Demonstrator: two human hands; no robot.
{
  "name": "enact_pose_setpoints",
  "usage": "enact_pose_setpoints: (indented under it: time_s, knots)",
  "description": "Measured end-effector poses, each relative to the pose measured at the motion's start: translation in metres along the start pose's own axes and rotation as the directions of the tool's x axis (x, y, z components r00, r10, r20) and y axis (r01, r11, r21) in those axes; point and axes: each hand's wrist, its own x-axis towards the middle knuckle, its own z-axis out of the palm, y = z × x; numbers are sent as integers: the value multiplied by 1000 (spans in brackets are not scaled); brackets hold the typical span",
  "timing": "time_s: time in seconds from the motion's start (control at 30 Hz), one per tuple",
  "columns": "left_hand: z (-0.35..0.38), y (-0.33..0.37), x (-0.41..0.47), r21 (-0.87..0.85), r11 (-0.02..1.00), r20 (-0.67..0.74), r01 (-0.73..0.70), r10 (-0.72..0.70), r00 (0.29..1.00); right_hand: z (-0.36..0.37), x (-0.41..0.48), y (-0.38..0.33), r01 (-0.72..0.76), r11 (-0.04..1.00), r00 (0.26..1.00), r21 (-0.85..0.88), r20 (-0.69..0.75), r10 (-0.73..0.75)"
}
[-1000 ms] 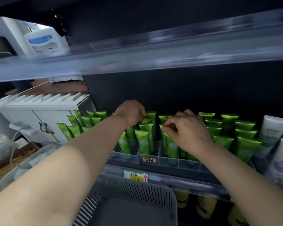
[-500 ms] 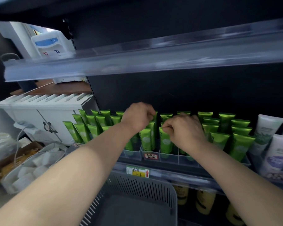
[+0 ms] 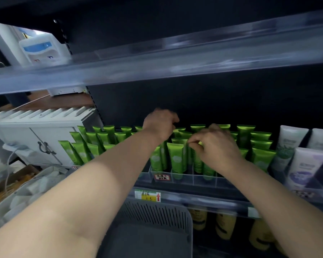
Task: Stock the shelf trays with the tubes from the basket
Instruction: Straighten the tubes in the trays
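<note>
Head view: dark shelf unit with a clear plastic front rail (image 3: pixel 175 58) fills the frame. Grey slotted plastic basket (image 3: pixel 157 215) sits lower centre; no tubes show in the part visible. Clear divided plastic shelf trays (image 3: pixel 183 178) at mid frame are packed with upright green plastic tubes (image 3: pixel 177 157), cap down, and the rows at centre left lean. White tubes (image 3: pixel 287 144) at right, yellow bottles (image 3: pixel 222 226) on the shelf below.

Left hand (image 3: pixel 159 123) is over the back rows, blurred, fingers curled; cannot tell if it holds anything. Right hand (image 3: pixel 215 146) is at centre, thumb and forefinger pinched on the top crimp of one green tube in a middle row.

Risks, as a judgement: the rows are tight, so forcing the pinched tube down could tip its neighbours, domino style. A forearm could brush the front row and knock tubes out over the tray lip.

Writing: red-bordered handwritten label (image 3: pixel 161 177) on the tray front, characters not legible. Yellow-green price tag (image 3: pixel 147 196) on the rail has a red up arrow, digits too blurred to read. Print on the white tubes is unreadable.
</note>
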Motion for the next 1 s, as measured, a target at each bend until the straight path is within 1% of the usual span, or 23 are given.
enact_pose_setpoints:
  time_s: [0.1,0.17,0.23,0.4,0.5,0.63,0.7,0.77,0.8,0.87,0.93,1.0]
  knots:
    - [1,4,10,52,997,91,50,-55,994,-1,1,7,5,1000,999,0,-34,-5]
    - [5,5,15,56,995,106,86,-92,990,-1,2,10,7,1000,999,-3,-38,-7]
    - [8,7,18,58,993,89,103,-108,990,0,2,13,7,1000,999,2,-38,-7]
    - [12,12,22,84,994,-12,64,-63,998,-1,1,18,1,1000,999,6,-35,-1]
    - [15,10,20,32,996,-10,85,-85,996,-2,0,18,-8,1000,1000,-22,0,8]
    - [13,2,16,-55,995,-41,86,-88,995,-5,-1,15,-13,1000,1000,-25,-2,13]
    - [9,0,12,-113,992,-84,60,-70,994,-5,-2,13,-17,999,1000,-29,0,17]
    - [2,2,9,-185,983,-124,-5,-19,992,-5,-2,12,-25,999,1000,-30,-3,25]
    - [-1,4,8,-221,974,-113,-42,17,993,-5,-3,11,-30,999,1000,-36,-2,30]
    - [-6,8,5,-238,967,-15,-85,84,996,-5,-4,10,-40,998,999,-57,10,40]
    - [-5,12,5,-141,985,95,-97,111,989,-6,-6,9,-50,996,998,-68,21,51]
    - [0,14,7,-34,994,126,-104,107,986,-5,-8,9,-55,996,998,-64,20,56]
